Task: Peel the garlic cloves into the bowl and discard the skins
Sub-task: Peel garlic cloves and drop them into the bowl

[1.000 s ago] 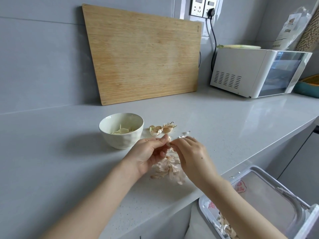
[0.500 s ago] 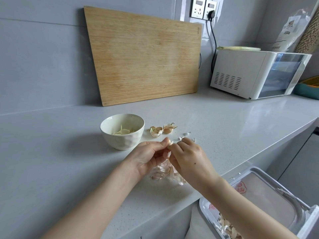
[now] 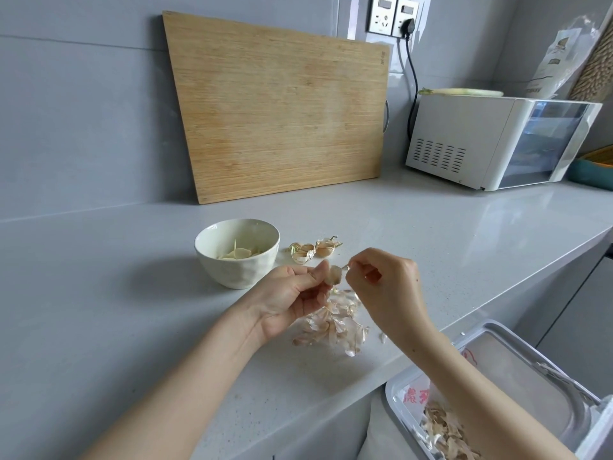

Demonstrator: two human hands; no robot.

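Note:
My left hand [image 3: 293, 298] pinches a garlic clove [image 3: 333, 274] between thumb and fingers, just right of the white bowl [image 3: 212, 247]. My right hand [image 3: 386, 288] pinches a thin strip of skin [image 3: 345, 267] pulled off the clove's tip. Peeled cloves [image 3: 237, 253] lie in the bowl. Two unpeeled cloves [image 3: 313, 249] sit on the counter behind my hands. A heap of loose skins [image 3: 335, 323] lies on the counter under my hands.
An open waste bin [image 3: 497, 360] with skins inside stands below the counter's front edge at the right. A wooden cutting board [image 3: 275, 104] leans on the back wall. A white appliance [image 3: 491, 141] stands at the back right.
My hands have drawn slightly apart. The right hand has moved right and pulled a strip of skin away from the clove that the left hand holds.

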